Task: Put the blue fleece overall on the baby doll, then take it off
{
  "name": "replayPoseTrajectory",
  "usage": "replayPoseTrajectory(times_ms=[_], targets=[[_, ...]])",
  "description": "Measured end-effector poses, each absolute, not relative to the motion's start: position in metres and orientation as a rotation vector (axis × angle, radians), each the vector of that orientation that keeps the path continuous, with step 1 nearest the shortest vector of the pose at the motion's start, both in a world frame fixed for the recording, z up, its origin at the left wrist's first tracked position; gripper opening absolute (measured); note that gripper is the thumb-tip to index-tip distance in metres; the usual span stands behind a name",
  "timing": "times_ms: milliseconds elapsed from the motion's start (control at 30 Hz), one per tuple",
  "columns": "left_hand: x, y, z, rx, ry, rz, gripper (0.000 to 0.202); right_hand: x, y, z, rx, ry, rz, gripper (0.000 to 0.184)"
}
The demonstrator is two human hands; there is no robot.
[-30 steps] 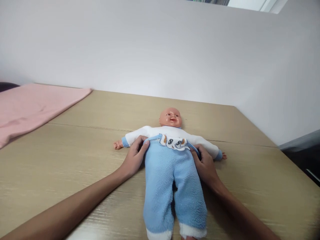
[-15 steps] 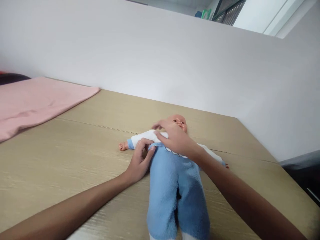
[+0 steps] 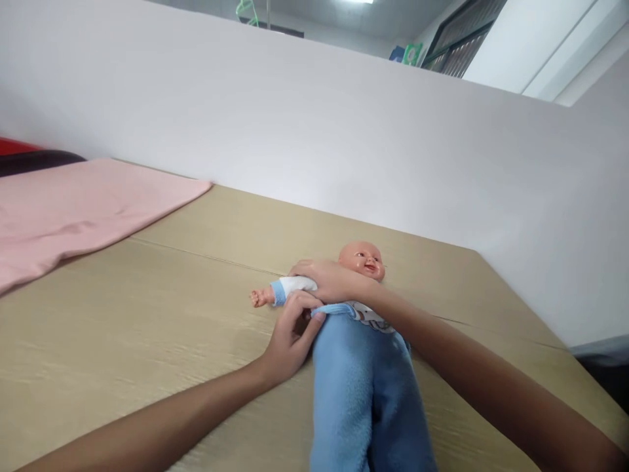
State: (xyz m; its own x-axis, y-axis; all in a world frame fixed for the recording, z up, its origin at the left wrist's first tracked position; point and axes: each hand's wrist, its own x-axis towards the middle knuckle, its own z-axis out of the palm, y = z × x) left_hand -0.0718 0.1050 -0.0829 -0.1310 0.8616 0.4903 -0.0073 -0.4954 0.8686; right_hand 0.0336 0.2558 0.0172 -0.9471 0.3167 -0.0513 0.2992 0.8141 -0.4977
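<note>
A baby doll point(image 3: 361, 259) lies on its back on the table, in a white top with blue cuffs and fluffy blue trousers point(image 3: 363, 393). My left hand point(image 3: 295, 337) pinches the edge of the trousers at the waist, on the left side of the picture. The waistband is pulled up a little there, and printed fabric shows beside it. My right hand point(image 3: 329, 278) reaches across the doll's chest, its fingers curled over the white sleeve point(image 3: 297, 284) near the shoulder. The doll's other arm is hidden behind my right forearm.
A pink cloth point(image 3: 93, 210) is spread over the wooden table point(image 3: 171, 314) at the left. Something red and black point(image 3: 34, 157) stands beyond it. A white partition wall point(image 3: 275, 124) rises along the far edge. Dark material point(image 3: 604, 367) lies past the right edge.
My right hand has come down from above the doll's chest onto its sleeve. My left hand keeps its pinch at the waist. The view has shifted, and the doll sits lower and further right.
</note>
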Motion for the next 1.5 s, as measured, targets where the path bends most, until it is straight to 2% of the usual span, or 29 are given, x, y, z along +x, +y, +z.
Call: replayPoseTrajectory(times_ms=[133, 300, 433, 633, 733, 833, 933, 1033, 1100, 1267, 1500], targets=[[-0.075, 0.098, -0.086, 1.656, 0.943, 1.703, 0.01, 0.058, 0.256, 0.023, -0.474, -2.716, 0.87, 0.033], [-0.076, 0.089, -0.097, 1.963, 1.099, 1.839, 0.017, 0.092, 0.261, 0.02, -0.388, -2.531, 1.083, 0.043], [-0.076, 0.083, -0.099, 2.176, 0.92, 1.911, 0.02, 0.104, 0.262, 0.005, -0.183, -2.537, 1.044, 0.051], [-0.068, 0.088, -0.094, 1.661, 0.883, 1.921, 0.018, 0.107, 0.252, 0.001, -0.199, -2.556, 1.02, 0.045], [-0.067, 0.094, -0.09, 1.361, 1.048, 1.879, 0.011, 0.12, 0.238, 0.018, -0.425, -2.511, 1.075, 0.037], [-0.07, 0.102, -0.085, 1.274, 1.167, 1.814, 0.016, 0.137, 0.218, 0.036, -0.631, -2.508, 1.103, 0.037], [-0.071, 0.108, -0.083, 1.205, 1.234, 1.821, 0.023, 0.147, 0.201, 0.038, -0.697, -2.599, 0.869, 0.037], [-0.073, 0.115, -0.085, 1.001, 1.165, 1.77, 0.031, 0.147, 0.194, 0.023, -0.776, -2.539, 0.751, 0.028], [-0.076, 0.123, -0.089, 0.861, 1.134, 1.708, 0.037, 0.143, 0.198, 0.008, -0.826, -2.371, 0.906, 0.027], [-0.083, 0.151, -0.091, 0.733, 1.048, 1.527, 0.043, 0.14, 0.215, -0.022, -0.841, -1.916, 1.366, 0.041], [-0.091, 0.161, -0.073, 1.02, 1.084, 1.464, 0.047, 0.153, 0.22, -0.03, -0.826, -1.798, 1.467, 0.04]])
